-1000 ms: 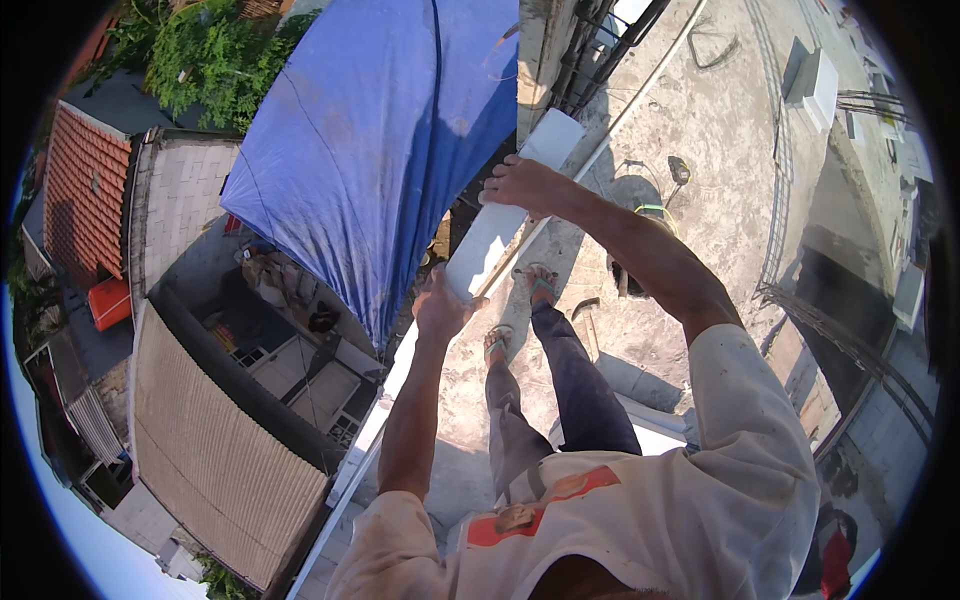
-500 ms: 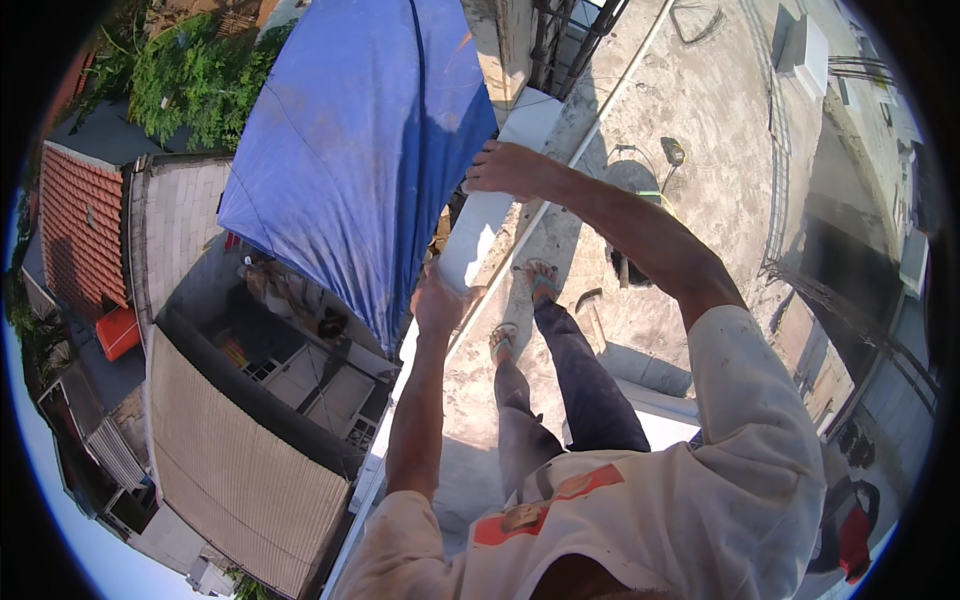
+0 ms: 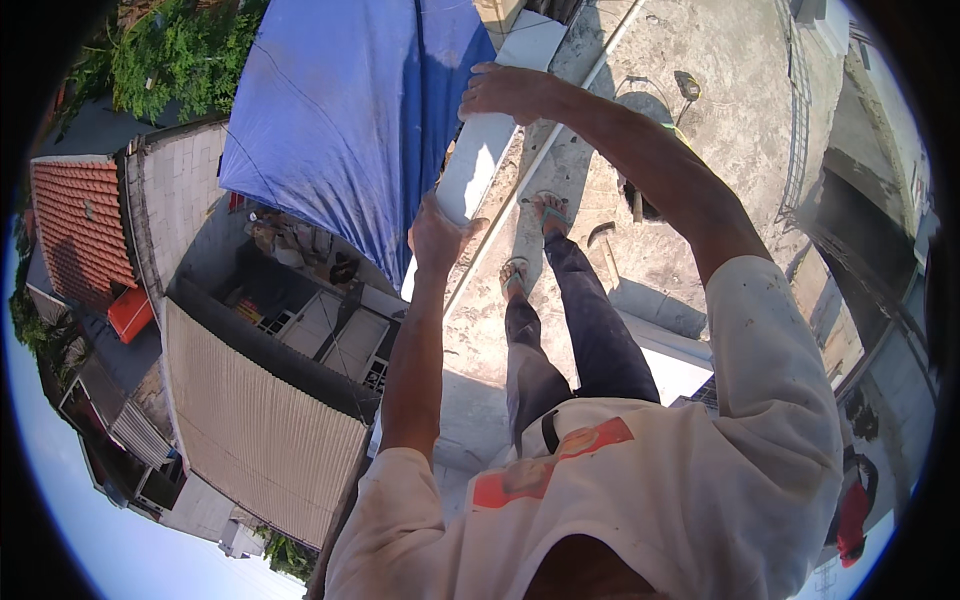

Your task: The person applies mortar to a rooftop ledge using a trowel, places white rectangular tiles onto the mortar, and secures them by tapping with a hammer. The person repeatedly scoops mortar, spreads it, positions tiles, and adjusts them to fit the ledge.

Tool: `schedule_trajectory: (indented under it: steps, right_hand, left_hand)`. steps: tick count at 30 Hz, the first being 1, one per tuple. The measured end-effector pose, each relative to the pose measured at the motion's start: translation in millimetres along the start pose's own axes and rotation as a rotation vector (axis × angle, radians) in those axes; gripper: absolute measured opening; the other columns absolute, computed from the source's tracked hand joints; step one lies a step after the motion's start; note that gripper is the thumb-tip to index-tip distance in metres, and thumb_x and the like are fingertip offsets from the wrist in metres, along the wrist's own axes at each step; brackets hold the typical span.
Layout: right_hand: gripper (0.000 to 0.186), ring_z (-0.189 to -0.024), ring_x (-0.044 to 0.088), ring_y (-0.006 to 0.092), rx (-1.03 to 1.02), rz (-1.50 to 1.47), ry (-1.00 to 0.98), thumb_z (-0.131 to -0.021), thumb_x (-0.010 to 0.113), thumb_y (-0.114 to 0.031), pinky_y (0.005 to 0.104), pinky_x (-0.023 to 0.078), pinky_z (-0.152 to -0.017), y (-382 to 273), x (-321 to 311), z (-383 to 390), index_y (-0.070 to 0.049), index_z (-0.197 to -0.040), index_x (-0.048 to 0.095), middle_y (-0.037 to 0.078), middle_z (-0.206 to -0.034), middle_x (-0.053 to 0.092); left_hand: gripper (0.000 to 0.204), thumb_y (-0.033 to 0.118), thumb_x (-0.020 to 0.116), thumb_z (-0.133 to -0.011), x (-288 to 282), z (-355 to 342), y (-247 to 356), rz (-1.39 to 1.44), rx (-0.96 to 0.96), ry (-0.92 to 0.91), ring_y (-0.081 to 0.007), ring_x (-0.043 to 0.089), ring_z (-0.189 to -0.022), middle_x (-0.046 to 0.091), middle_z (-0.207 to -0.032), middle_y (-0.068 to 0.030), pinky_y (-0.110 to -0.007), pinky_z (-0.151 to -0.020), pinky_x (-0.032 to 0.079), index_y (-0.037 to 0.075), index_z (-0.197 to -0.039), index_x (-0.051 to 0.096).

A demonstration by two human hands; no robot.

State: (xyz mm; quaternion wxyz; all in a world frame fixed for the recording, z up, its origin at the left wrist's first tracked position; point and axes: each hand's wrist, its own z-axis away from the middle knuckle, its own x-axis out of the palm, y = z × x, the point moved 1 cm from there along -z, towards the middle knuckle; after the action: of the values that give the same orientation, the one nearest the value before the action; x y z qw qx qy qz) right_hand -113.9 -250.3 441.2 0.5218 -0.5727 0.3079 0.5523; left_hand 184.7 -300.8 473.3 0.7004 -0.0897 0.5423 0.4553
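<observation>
A pale, smooth rectangular block (image 3: 480, 160) lies along the edge of the rooftop, between my two hands. My left hand (image 3: 438, 238) grips its near end, thumb spread toward the inner side. Over its far end my right hand (image 3: 500, 93) is curled, fingers on the outer side; some fingertips are hidden. Beyond the right hand another pale block (image 3: 530, 45) continues the line along the edge. A long white bar (image 3: 518, 190) runs beside the blocks on the inner side, next to my sandalled feet.
A blue tarp (image 3: 330, 110) hangs just outside the edge, above lower roofs (image 3: 260, 400) and a drop. On the concrete floor lie a hammer (image 3: 608, 258), a tape measure (image 3: 688, 86) and a long wire-and-rod frame (image 3: 797, 140).
The view has shifted, so the floor and feet appear higher in the picture. Both hands keep their places at the two ends of the block.
</observation>
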Motion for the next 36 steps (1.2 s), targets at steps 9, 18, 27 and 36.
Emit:
schedule_trajectory:
  steps: [9, 18, 27, 36]
  right_hand:
    - [0.093, -0.139, 0.052, 0.0218, 0.09, -0.115, -0.184, -0.058, 0.091, 0.002, 0.0468, 0.024, -0.129, -0.1, -10.1, -6.2, -0.019, -0.143, 0.06, -0.001, -0.14, 0.064]
    - [0.058, -0.126, 0.061, 0.0315, -0.068, -0.129, 0.196, -0.076, 0.08, -0.007, 0.0438, 0.046, -0.111, 24.0, 27.8, 0.8, -0.012, -0.133, 0.067, 0.012, -0.132, 0.068]
    - [0.042, -0.118, 0.064, 0.0298, -0.124, 0.02, 0.431, -0.079, 0.077, -0.012, 0.0432, 0.049, -0.105, 32.3, 54.7, -1.1, -0.015, -0.121, 0.071, 0.007, -0.121, 0.071]
    - [0.087, -0.142, 0.051, 0.0302, 0.638, -0.465, 0.592, -0.082, 0.085, -0.019, 0.0478, 0.039, -0.12, -164.0, 8.0, 131.0, -0.021, -0.158, 0.044, 0.01, -0.154, 0.053]
  left_hand:
    - [0.1, 0.051, 0.098, -0.06, 4.3, -3.2, -7.3, -0.029, 0.04, -0.029, -0.0411, 0.075, -0.099, 0.075, -0.106, -0.0273, -0.048, -0.087, 0.059, -0.006, -0.13, 0.055]
    - [0.099, 0.047, 0.1, -0.057, 7.5, -3.7, 4.0, -0.016, 0.028, -0.03, -0.0407, 0.075, -0.099, 0.075, -0.109, -0.0243, -0.049, -0.085, 0.058, -0.002, -0.13, 0.053]
    - [0.113, 0.054, 0.099, -0.058, 14.8, -7.6, 4.9, 0.029, -0.045, -0.181, -0.0426, 0.071, -0.114, 0.07, -0.125, -0.0266, -0.053, -0.099, 0.055, -0.004, -0.14, 0.046]
    - [0.096, 0.053, 0.079, -0.09, -41.4, 99.5, -51.1, 0.187, 0.229, 0.339, -0.0472, 0.048, -0.135, 0.049, -0.148, -0.0291, -0.058, -0.116, 0.034, -0.004, -0.154, 0.036]
